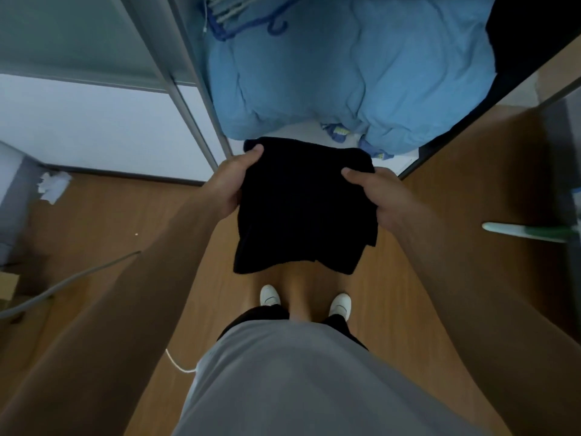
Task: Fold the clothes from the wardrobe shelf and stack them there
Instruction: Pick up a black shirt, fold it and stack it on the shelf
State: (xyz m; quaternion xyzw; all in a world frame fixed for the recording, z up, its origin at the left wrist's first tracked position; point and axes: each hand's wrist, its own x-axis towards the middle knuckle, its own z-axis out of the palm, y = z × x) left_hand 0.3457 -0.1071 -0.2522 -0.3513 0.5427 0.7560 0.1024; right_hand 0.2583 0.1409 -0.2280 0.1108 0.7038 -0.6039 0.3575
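The person is standing at an open wardrobe and holding a folded black garment (301, 209) out in front with both hands. The left hand (231, 185) is gripping the garment's left edge, thumb lying on top near the far corner and the fingers hidden underneath. The right hand (379, 196) is pinching the right edge the same way, thumb on top and fingers tucked below the cloth. The garment is hanging in the air above the wooden floor (125, 234), its near edge drooping loose, while its far edge is reaching the front of the white wardrobe shelf (298, 129); whether it is touching the shelf cannot be told. A bulky light-blue duvet (345, 67) is filling the shelf behind it, with small blue items (338, 133) peeking out beneath and blue hangers (242, 23) lying on top at the back. Below the garment, two white shoes (270, 294) are pointing toward the wardrobe. A grey cable (72, 278) is running across the floor at the left.
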